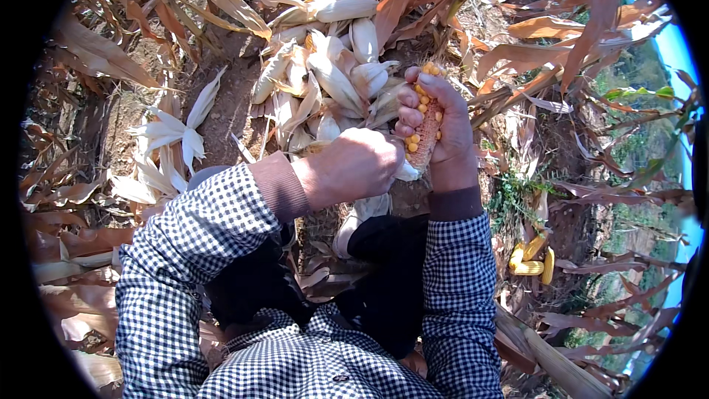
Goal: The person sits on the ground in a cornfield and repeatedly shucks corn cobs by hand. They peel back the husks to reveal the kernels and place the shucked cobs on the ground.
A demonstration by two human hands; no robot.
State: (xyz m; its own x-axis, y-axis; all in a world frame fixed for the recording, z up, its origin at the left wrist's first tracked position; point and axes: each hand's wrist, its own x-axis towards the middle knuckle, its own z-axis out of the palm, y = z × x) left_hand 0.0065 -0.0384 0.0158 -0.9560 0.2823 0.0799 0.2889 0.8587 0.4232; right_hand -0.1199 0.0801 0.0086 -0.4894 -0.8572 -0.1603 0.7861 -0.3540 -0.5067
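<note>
My right hand [451, 116] is wrapped around a corn cob [426, 141], tip pointing away from me. Large patches of the cob are bare and reddish, with yellow kernels left in scattered groups. At the cob's lower end, my left hand [357, 163] is closed in a fist around the base, where a bit of pale husk [409, 172] sticks out. Its fingertips are hidden from view. Just beyond my hands lies a heap of corn ears in pale dry husks [335, 75].
Several husked yellow ears [529, 267] lie on the ground to the right. An opened, splayed husk [185, 133] lies to the left. Dry corn stalks and leaves [532, 61] crowd around, and a thick stalk [554, 357] slants at lower right. My shoe [346, 235] is below my hands.
</note>
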